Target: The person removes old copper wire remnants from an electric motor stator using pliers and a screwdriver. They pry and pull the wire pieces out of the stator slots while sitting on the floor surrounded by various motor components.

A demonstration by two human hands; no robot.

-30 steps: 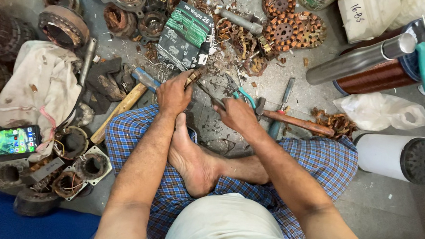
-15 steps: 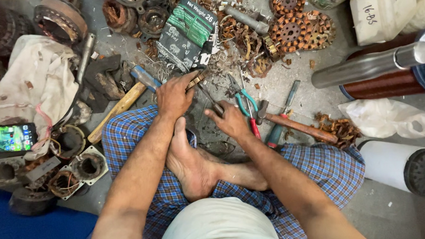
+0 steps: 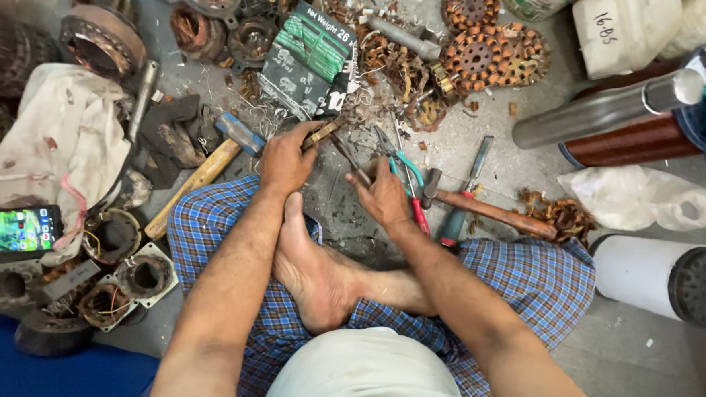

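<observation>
I see my left hand (image 3: 285,161) clenched on a small brass-coloured tool (image 3: 324,132); right hand (image 3: 385,199), fingers curled, grips a thin rod (image 3: 347,159) beside the red-handled pliers (image 3: 408,185).

Illumination is even, soft and fairly bright, apparently diffuse daylight; no single source is identifiable. Shadows are weak and short, gathered beneath the forearms and under the clutter toward 9 o'clock. A mild highlight runs along the steel cylinder (image 3: 607,111) at 2 o'clock, and the phone screen (image 3: 17,229) at 9 o'clock glows. Centre focus is sharp. Wide-angle distortion bends and softens the edges, most visibly at 10 o'clock.
</observation>
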